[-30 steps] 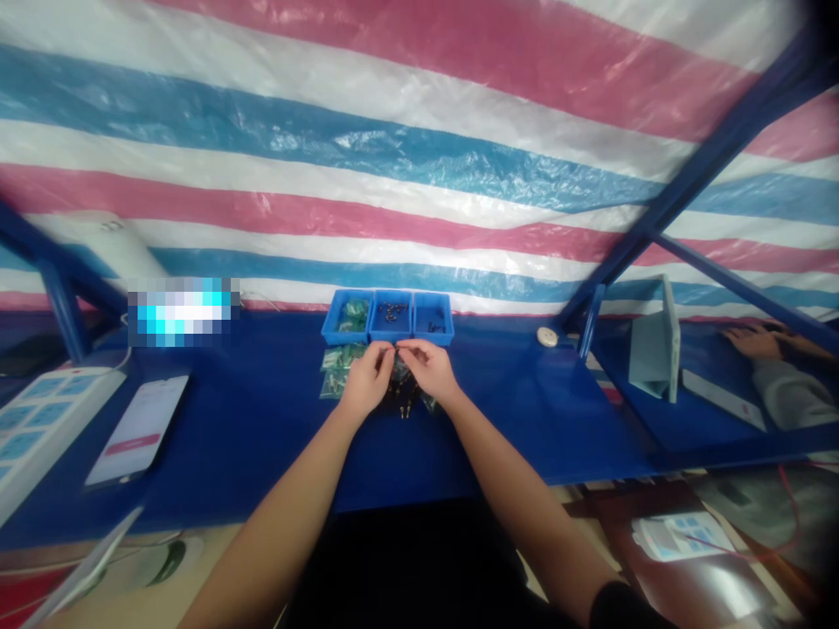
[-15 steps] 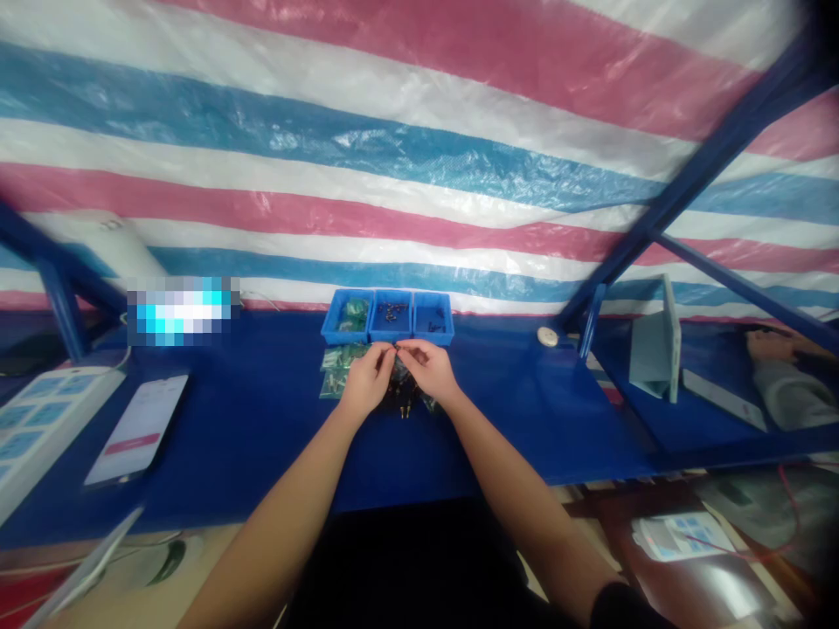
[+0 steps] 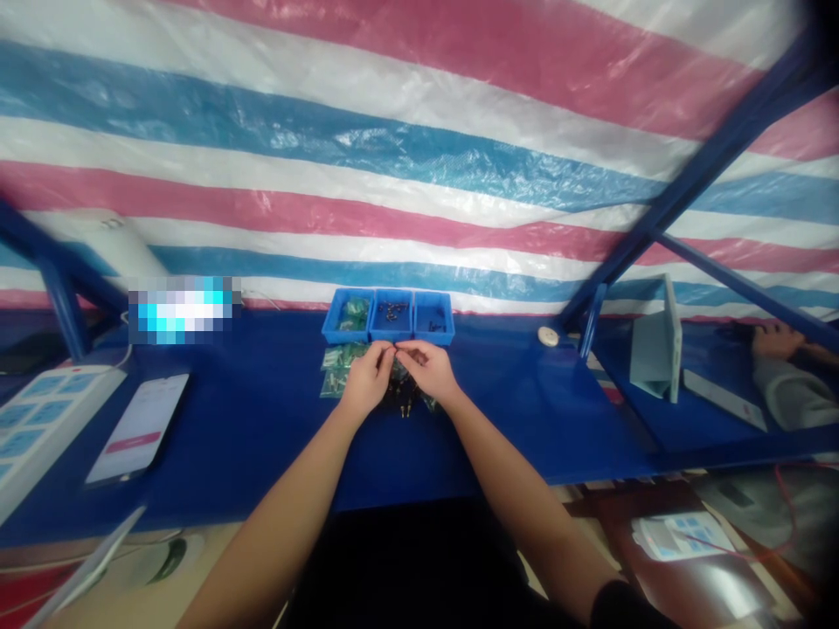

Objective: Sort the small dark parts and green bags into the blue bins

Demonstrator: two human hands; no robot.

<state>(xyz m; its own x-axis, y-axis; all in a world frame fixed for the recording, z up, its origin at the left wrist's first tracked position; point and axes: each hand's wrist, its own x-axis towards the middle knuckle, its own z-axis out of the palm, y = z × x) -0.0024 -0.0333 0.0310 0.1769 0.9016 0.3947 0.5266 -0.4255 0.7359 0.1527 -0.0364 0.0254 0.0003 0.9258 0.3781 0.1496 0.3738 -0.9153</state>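
Note:
My left hand [image 3: 367, 377] and my right hand [image 3: 426, 369] meet fingertip to fingertip over the blue table [image 3: 262, 428], both pinched on a tiny part too small to name. Under them lies a small dark pile of parts with brass pins [image 3: 403, 400]. Just to the left sit several small green circuit boards [image 3: 337, 371]. Behind the hands stand three joined blue bins [image 3: 389, 317]: the left holds green boards, the middle and right hold small dark pieces.
A phone [image 3: 139, 428] lies at the left beside a white power strip [image 3: 39, 428]. A small white round object [image 3: 548, 335] sits right of the bins. Blue frame struts rise on both sides. Another person's hand and sleeve [image 3: 783, 367] rest at the far right near a grey stand [image 3: 655, 345].
My hands stay pinched together in the same spot. The other person's hand at the far right has drawn back to the right.

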